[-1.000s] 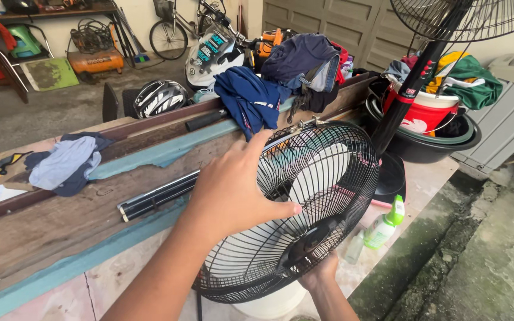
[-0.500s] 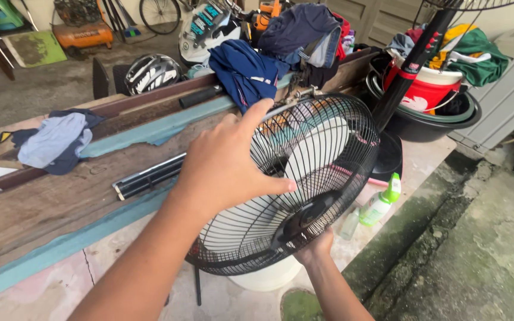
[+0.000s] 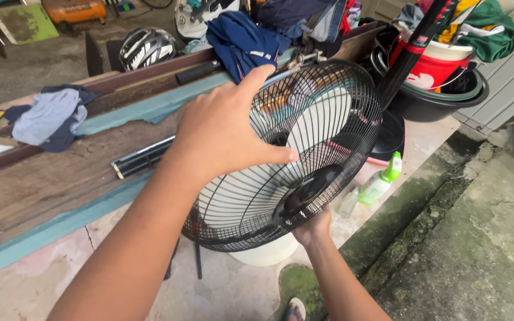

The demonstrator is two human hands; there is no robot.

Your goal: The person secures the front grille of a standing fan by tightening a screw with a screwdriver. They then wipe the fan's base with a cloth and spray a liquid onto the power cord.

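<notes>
I hold a black wire fan guard (image 3: 328, 125) tilted in front of me, with white blades showing behind its wires. My left hand (image 3: 227, 131) grips the guard's upper left rim, thumb lying across the wires. My right hand (image 3: 313, 229) holds the lower edge from below, mostly hidden behind the guard. A white bucket (image 3: 266, 252) sits on the floor right under the guard.
A long wooden plank bench (image 3: 49, 178) with a black strip (image 3: 141, 157) and cloths (image 3: 49, 116) lies to the left. Behind are a blue garment (image 3: 239, 41), a helmet (image 3: 147, 47), a black fan pole (image 3: 414, 50), stacked basins with a red bucket (image 3: 441, 71) and a green spray bottle (image 3: 379, 184).
The view has tilted down and closer. The guard has shifted slightly right and up in my hands; my grip is the same.
</notes>
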